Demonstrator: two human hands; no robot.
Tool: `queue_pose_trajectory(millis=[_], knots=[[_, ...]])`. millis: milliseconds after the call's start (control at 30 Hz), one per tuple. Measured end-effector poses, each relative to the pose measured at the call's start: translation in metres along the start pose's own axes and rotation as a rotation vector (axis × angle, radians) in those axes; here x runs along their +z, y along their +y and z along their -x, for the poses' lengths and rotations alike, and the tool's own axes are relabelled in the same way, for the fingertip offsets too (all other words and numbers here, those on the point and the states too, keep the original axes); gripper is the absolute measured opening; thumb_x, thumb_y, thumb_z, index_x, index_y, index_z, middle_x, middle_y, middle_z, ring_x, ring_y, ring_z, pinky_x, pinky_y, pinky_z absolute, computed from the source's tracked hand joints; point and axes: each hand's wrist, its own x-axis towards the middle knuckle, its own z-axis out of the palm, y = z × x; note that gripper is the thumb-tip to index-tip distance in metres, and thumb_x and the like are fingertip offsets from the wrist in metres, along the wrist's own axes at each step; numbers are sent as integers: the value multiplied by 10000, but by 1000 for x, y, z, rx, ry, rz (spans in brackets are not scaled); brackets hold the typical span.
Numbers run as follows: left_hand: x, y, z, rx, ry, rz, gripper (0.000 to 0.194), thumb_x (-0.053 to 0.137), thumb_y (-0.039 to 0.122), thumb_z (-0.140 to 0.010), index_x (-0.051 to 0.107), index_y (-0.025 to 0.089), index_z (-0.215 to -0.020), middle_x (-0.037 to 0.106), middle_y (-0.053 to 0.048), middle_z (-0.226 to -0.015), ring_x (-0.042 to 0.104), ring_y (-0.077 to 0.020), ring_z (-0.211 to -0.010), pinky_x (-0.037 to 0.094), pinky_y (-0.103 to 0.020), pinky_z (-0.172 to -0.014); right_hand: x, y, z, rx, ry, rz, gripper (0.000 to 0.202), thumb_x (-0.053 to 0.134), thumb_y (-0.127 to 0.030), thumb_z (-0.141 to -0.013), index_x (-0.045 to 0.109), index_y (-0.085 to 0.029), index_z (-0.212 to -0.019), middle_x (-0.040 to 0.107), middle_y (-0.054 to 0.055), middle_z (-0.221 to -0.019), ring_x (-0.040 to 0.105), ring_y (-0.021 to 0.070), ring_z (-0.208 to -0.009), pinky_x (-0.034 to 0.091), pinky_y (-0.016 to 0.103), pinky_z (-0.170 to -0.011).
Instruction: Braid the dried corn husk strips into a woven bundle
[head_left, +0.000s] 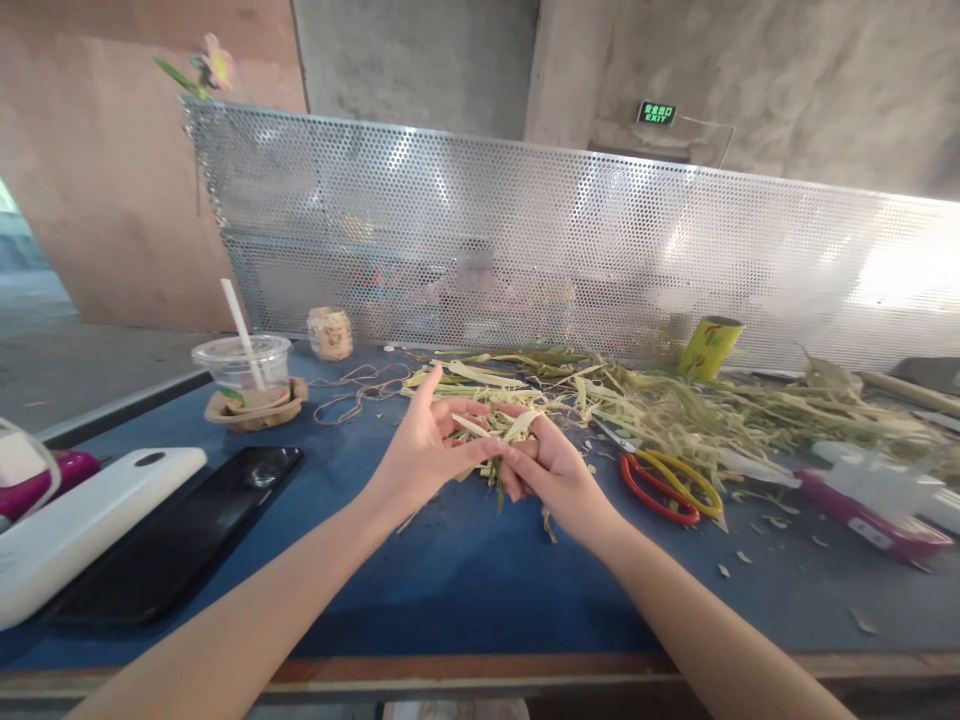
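Near the middle of the blue table, my left hand [442,437] and my right hand [551,467] meet, thumbs close together. Between them is a small bunch of pale green leaf strips [519,428], with ends poking out above and below the fingers. My right hand is closed round the strips. My left thumb and fingers pinch at them from the other side, the index finger raised. Behind both hands spreads a loose pile of dried leaves and shavings [660,410]. To the right lie scissors [660,487] with red and yellow handles.
A glue gun [870,520] lies at the right, a yellow tube [711,348] behind it. On the left are a plastic cup [244,370], twine [360,390], a white power bank [105,525] and a black phone [187,530]. A perforated metal panel [525,240] borders the back.
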Motion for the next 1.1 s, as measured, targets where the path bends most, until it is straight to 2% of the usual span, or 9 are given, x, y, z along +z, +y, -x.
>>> queue_pose_trajectory(millis=[67, 133, 300, 533, 633, 733, 833, 933, 1100], knots=[[1, -4, 2, -56, -91, -2, 1094, 758, 205, -605, 21, 192, -1412, 623, -56, -923, 608, -186, -846, 490, -319, -738, 0, 1, 0, -7, 10, -13, 520, 530, -377, -793, 297, -141, -1194, 484, -98, -462, 389, 79, -415, 300, 215, -459], [3, -7, 4, -47, -130, -33, 1030, 733, 219, -642, 50, 213, -1414, 626, -46, -898, 616, -179, -796, 481, -340, -754, 1, 2, 1, -6, 12, -18, 540, 513, -397, -799, 276, -138, -1210, 470, -99, -460, 390, 84, -414, 288, 220, -451], [4, -8, 6, 45, -58, -100, 929, 713, 245, -668, 146, 247, -1404, 622, -3, -785, 603, -160, -740, 481, -319, -743, 1, 0, 2, -46, 16, -56, 552, 525, -395, -795, 264, -163, -1223, 372, -122, -463, 330, 78, -427, 288, 232, -470], [-1, -1, 3, -14, 5, -137, 933, 719, 280, -658, 154, 244, -1400, 642, -14, -820, 610, -161, -713, 496, -307, -679, -11, -3, 2, -52, 30, -68, 546, 541, -342, -808, 268, -180, -1252, 342, -125, -471, 320, 69, -442, 302, 233, -504], [0, 2, 4, -11, -35, -135, 929, 702, 272, -681, 122, 245, -1406, 651, -15, -826, 619, -172, -755, 500, -315, -708, -18, -3, 2, -1, -65, -13, 460, 508, -375, -832, 346, -180, -1215, 381, -106, -480, 346, 73, -446, 323, 235, -512], [1, 2, 6, 2, -141, -151, 930, 683, 260, -705, 82, 233, -1414, 651, -6, -792, 621, -178, -806, 491, -325, -776, -22, -3, 1, 21, -124, 89, 354, 440, -457, -844, 511, -167, -1035, 539, -16, -608, 492, 112, -570, 391, 260, -579], [2, 2, 8, -10, -182, -227, 937, 678, 263, -709, 61, 268, -1414, 647, -3, -806, 616, -171, -759, 500, -316, -724, -21, -2, 1, -30, -6, 286, 295, 463, -435, -822, 595, -173, -788, 608, 34, -748, 555, 149, -707, 422, 274, -661], [1, 1, 9, -22, -178, -281, 960, 691, 271, -693, 56, 286, -1412, 645, -16, -850, 608, -168, -726, 500, -307, -669, -18, -2, 2, -64, 156, 489, 208, 511, -328, -793, 601, -174, -685, 609, 26, -702, 549, 146, -676, 416, 261, -646], [3, 1, 11, -4, -177, -303, 849, 623, 328, -755, 90, 256, -1412, 641, -32, -855, 599, -162, -737, 485, -296, -674, -13, -3, 3, -98, 207, 466, 221, 500, -296, -776, 556, -168, -604, 539, 4, -604, 478, 120, -573, 386, 243, -569]])
